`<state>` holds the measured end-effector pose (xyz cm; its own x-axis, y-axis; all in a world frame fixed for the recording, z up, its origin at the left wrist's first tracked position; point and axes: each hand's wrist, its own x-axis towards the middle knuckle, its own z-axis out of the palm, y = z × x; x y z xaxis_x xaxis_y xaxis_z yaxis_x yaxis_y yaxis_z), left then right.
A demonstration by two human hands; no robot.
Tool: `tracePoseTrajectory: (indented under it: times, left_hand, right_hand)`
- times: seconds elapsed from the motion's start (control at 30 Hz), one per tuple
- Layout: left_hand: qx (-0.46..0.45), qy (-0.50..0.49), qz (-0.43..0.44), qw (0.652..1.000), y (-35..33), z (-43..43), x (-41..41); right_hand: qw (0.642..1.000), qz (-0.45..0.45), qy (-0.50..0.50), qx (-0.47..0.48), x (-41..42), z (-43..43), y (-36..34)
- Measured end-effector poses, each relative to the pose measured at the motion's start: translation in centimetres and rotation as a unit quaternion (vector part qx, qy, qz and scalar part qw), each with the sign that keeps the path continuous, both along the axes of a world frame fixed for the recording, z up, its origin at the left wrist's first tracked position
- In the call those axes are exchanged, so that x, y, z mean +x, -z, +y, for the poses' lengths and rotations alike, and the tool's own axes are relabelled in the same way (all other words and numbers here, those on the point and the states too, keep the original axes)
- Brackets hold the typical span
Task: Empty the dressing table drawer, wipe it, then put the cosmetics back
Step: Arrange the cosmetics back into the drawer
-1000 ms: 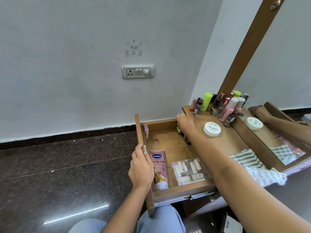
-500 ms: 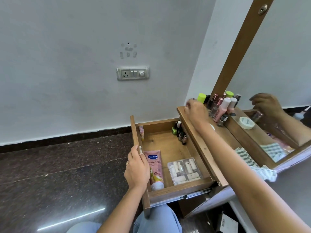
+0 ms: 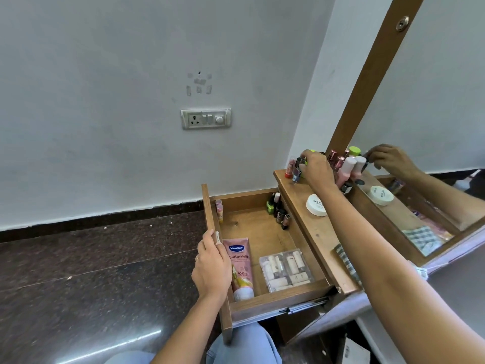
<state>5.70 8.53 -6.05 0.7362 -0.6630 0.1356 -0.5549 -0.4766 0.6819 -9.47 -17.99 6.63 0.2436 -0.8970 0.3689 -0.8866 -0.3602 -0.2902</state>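
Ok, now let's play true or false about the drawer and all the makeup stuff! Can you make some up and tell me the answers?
1. The drawer is pulled open. True.
2. The pink Vaseline tube lies on the table top. False: it lies inside the drawer, next to the left hand.
3. The right hand is at the bottles standing on the table top. True.
4. The white round jar sits in the drawer. False: it sits on the table top, near the right wrist.
5. The left hand holds the drawer by its front edge. True.
6. The clear case of little bottles is on the floor. False: it lies in the drawer.
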Motion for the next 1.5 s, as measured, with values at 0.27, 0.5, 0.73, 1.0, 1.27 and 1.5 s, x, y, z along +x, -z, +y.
tracePoseTrajectory:
  times: [0.27, 0.5, 0.73, 1.0, 1.27, 1.5]
  left_hand:
    - [0.002, -0.001, -0.001, 1.0, 0.1, 0.0, 0.0]
    - [0.002, 0.001, -0.004, 1.0, 0.2, -0.1, 0.1]
    - [-0.001, 0.001, -0.004, 1.0, 0.3, -0.1, 0.2]
    - [-0.001, 0.0, -0.005, 1.0, 0.4, -0.2, 0.1]
    - [-0.001, -0.005, -0.001, 1.0, 0.3, -0.2, 0.1]
    - [-0.003, -0.001, 0.0, 1.0, 0.2, -0.1, 0.1]
  right_hand:
    - [0.998, -0.052, 0.006, 0.028, 0.0, -0.6, -0.1]
    - [0.998, -0.042, 0.003, 0.049, 0.2, -0.3, -0.3]
    - [0.999, -0.023, 0.003, 0.044, -0.5, -0.2, -0.5]
    - [0.997, 0.02, 0.049, 0.057, -2.1, -0.7, -0.9]
    - [0.993, 0.041, 0.073, 0.084, -2.2, -1.1, -2.0]
    - [0.996, 0.062, 0.063, 0.016, -1.3, -1.5, -3.4]
